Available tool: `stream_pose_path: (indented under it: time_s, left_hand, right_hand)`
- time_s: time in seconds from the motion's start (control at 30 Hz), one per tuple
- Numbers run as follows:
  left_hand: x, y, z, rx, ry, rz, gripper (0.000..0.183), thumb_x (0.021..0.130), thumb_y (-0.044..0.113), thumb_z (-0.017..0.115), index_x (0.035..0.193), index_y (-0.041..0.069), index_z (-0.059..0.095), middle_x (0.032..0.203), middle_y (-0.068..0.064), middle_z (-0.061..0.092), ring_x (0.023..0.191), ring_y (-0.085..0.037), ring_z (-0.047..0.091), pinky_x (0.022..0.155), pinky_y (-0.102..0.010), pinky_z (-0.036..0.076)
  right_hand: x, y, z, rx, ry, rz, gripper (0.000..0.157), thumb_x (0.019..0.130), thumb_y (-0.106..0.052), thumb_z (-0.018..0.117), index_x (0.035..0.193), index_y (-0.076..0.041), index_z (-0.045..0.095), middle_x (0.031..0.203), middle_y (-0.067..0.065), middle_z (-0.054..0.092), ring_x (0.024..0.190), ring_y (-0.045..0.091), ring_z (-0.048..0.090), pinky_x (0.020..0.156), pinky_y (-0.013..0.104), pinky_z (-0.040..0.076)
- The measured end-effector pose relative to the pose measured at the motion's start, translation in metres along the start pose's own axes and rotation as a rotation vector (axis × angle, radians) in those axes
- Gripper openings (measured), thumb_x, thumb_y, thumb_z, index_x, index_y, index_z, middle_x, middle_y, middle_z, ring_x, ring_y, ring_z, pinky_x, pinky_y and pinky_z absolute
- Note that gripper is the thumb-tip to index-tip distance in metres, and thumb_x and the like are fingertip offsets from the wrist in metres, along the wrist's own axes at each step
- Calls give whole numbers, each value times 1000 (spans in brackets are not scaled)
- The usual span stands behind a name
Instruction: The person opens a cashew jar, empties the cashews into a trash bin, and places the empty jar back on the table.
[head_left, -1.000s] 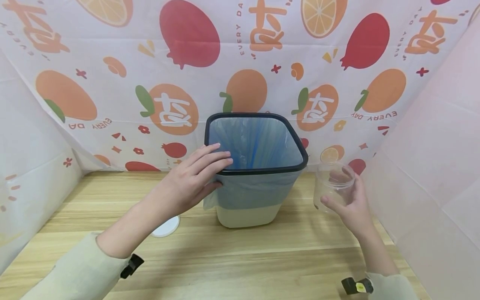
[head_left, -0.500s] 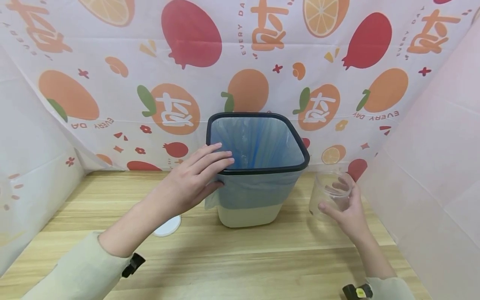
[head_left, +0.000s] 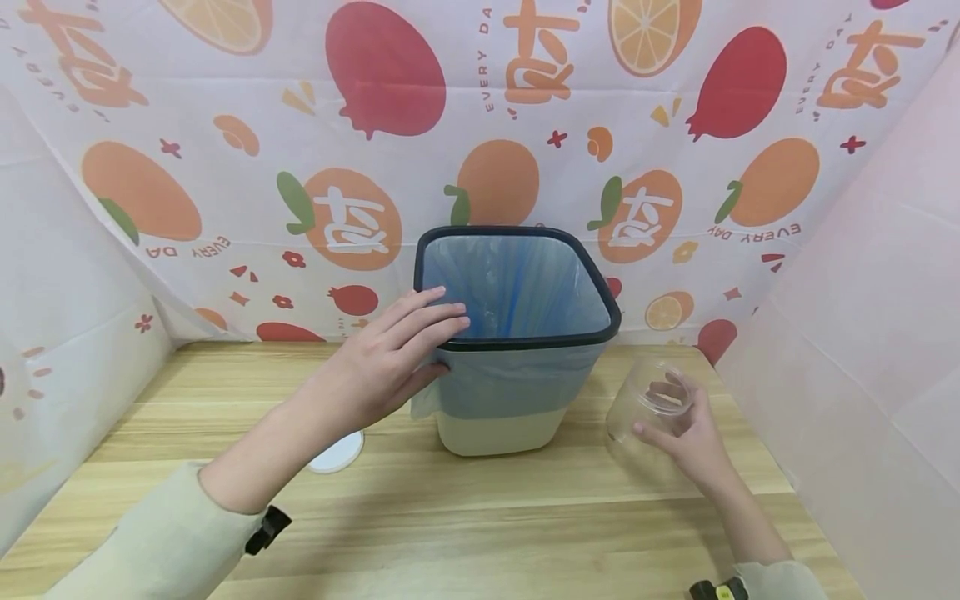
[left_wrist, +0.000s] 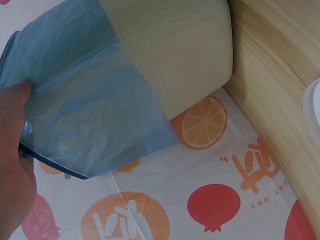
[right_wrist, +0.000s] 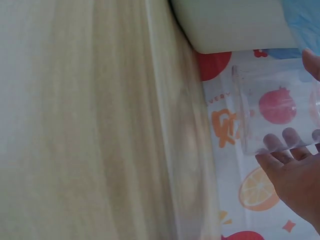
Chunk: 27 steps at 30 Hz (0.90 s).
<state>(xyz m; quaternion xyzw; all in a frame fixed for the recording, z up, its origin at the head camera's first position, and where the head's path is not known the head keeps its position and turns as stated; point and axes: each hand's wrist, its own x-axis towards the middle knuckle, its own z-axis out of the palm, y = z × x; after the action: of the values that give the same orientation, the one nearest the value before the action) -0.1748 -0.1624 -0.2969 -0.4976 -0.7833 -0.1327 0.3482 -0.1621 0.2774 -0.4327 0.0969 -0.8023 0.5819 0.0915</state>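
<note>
Two hands busy: our left hand point(head_left: 375, 367) steadies the bin point(head_left: 517, 333) rim, fingers straight; right hand point(head_left: 693, 437) grips the clear jar point(head_left: 645, 408); we'd lower it gently.

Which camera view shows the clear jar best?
The head view: the whole clear jar shows there, tilted, held by the right hand beside the bin. The right wrist view shows only part of it, blurred, with fingers behind. The left wrist view does not show it.

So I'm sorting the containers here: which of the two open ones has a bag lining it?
The cream waste bin with the black rim, held by the left hand: a blue bag lines it. The clear jar in the right hand is bare.
</note>
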Motion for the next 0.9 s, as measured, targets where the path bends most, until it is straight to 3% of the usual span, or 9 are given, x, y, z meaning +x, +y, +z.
stream_pose_path:
  time_s: [0.27, 0.53, 0.7, 0.9]
  left_hand:
    - [0, 1, 0, 3, -7, -6, 70, 78, 10, 85, 140, 6, 54, 142, -11, 55, 139, -37, 43, 117, -52, 31]
    - [-1, 1, 0, 1, -7, -12, 70, 77, 9, 85, 140, 6, 54, 143, -11, 55, 139, -36, 43, 118, -51, 31]
    - [-1, 1, 0, 0, -3, -9, 70, 78, 9, 85, 140, 6, 54, 142, -11, 55, 139, -37, 43, 118, -50, 30]
    - [0, 1, -1, 4, -9, -9, 71, 78, 9, 85, 141, 6, 53, 143, -10, 55, 140, -37, 43, 119, -49, 29]
  right_hand:
    - [-2, 13, -1, -45, -44, 24, 92, 83, -5, 79, 152, -4, 18, 144, 24, 40, 133, 38, 44, 97, 14, 46]
    - [-1, 20, 0, -40, -76, 36, 94, 82, -6, 81, 152, -5, 18, 146, 25, 41, 134, 46, 42, 94, 13, 46]
    - [-2, 22, 1, -27, -88, 54, 94, 81, -4, 81, 152, -5, 19, 146, 27, 41, 131, 39, 46, 95, 17, 48]
    - [-3, 23, 2, -21, -114, 95, 94, 81, -4, 81, 150, -5, 18, 146, 28, 41, 116, 7, 56, 95, 29, 51]
